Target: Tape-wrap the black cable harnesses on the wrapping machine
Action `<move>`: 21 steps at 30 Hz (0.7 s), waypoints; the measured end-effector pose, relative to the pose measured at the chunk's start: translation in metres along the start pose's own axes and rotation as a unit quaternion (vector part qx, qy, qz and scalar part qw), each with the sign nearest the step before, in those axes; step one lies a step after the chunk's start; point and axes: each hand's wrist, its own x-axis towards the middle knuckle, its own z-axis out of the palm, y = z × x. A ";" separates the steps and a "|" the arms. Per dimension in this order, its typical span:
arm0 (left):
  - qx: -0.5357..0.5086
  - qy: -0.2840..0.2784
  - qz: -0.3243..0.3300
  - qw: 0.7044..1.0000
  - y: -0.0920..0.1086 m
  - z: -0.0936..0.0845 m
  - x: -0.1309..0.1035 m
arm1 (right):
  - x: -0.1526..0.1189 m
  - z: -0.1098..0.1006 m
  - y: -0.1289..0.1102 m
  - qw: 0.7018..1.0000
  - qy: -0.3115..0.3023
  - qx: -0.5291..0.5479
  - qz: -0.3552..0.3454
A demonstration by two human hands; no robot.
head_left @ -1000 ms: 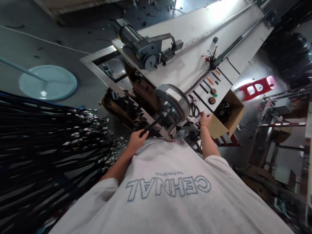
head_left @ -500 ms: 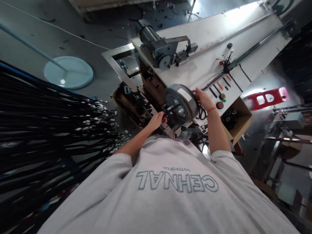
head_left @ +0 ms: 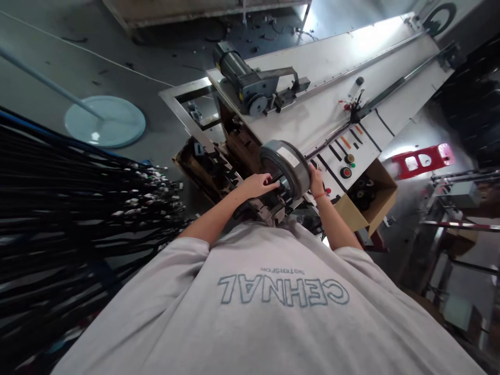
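A grey, thick-walled ring-shaped drum (head_left: 300, 174) with a white label stands on edge at the near end of the machine table. Through it runs a black cable bundle (head_left: 332, 136), coming along the table from the right. At the drum's left opening my left hand (head_left: 255, 186) is closed around the bundle's end, thumb and fingers on either side of it. My right hand (head_left: 316, 182) is at the drum's right face, close to where the bundle enters. Its fingers are partly hidden there, so what they grip cannot be made out.
A motor unit (head_left: 250, 80) is mounted on the long white table (head_left: 300, 117). Push buttons (head_left: 346, 172) sit on its near edge. A cardboard box (head_left: 380, 200) with black rolls stands at right, a red stool (head_left: 424, 161) beyond. Black cables (head_left: 78, 192) hang at left near a round base (head_left: 105, 122).
My left hand has moved right, into the drum's opening. My right hand has come down and left, closer against the drum's side. The whole view has shifted slightly.
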 end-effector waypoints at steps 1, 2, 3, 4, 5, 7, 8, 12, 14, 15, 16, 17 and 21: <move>0.059 -0.007 -0.001 0.998 0.006 -0.003 -0.001 | -0.013 0.001 0.014 0.998 0.030 -0.045 0.030; 0.115 -0.013 -0.003 0.993 0.012 -0.007 -0.003 | -0.022 0.003 0.026 0.992 0.058 -0.098 0.062; 0.163 -0.018 -0.006 0.986 0.018 -0.012 -0.004 | -0.028 0.004 0.036 0.981 0.081 -0.151 0.095; 0.200 -0.022 -0.009 0.980 0.024 -0.019 -0.005 | -0.031 0.006 0.043 0.967 0.097 -0.198 0.130; 0.224 -0.020 -0.013 0.974 0.029 -0.028 -0.006 | -0.033 0.006 0.048 0.954 0.103 -0.226 0.166; 0.245 0.003 -0.024 0.969 0.034 -0.048 -0.006 | -0.036 0.004 0.054 0.949 0.091 -0.195 0.230; 0.245 0.019 -0.032 0.969 0.035 -0.057 -0.005 | -0.040 0.001 0.055 0.954 0.081 -0.140 0.252; 0.209 0.035 -0.040 0.976 0.021 -0.080 0.000 | -0.081 -0.020 0.034 0.967 0.036 0.170 0.189; 0.191 0.034 -0.047 0.980 0.013 -0.081 0.002 | -0.109 -0.026 0.007 0.950 -0.048 0.293 0.099; 0.183 0.035 -0.053 0.981 0.010 -0.080 0.003 | -0.120 -0.024 -0.010 0.929 -0.123 0.343 0.072; 0.175 0.038 -0.059 0.982 0.009 -0.080 0.004 | -0.127 -0.019 -0.027 0.896 -0.216 0.383 0.067; 0.165 0.040 -0.063 0.984 0.008 -0.079 0.004 | -0.130 -0.009 -0.044 0.854 -0.309 0.411 0.082; 0.123 0.051 -0.063 0.989 0.014 -0.076 0.007 | -0.098 0.052 -0.089 0.741 -0.475 0.431 0.200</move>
